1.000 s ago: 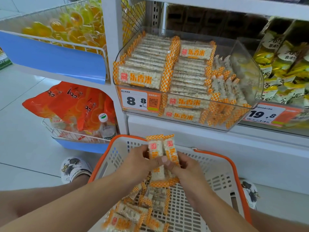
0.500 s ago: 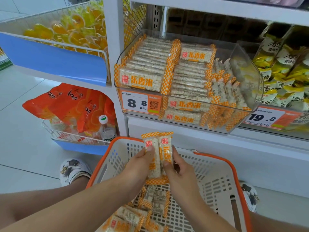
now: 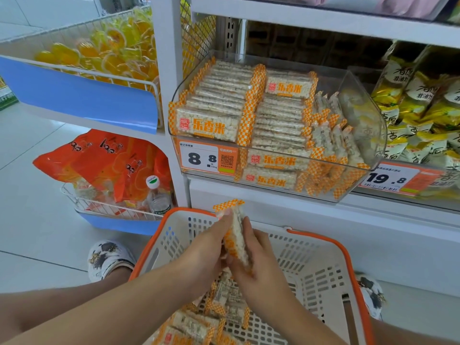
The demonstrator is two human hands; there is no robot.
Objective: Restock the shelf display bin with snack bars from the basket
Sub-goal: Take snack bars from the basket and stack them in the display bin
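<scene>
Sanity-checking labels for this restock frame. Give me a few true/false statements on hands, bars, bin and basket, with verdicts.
1. Both hands hold a small stack of snack bars above the basket. True: left hand and right hand grip it from either side.
2. The basket has no bars left in it. False: loose bars lie on its floor.
3. The display bin is clear plastic and already holds rows of bars. True.
4. The price tag on the bin's front reads 19.8. False: it reads 8.8; the 19.8 tag sits further right.
5. The held bars are already inside the bin. False: they are below it, over the basket.
</scene>
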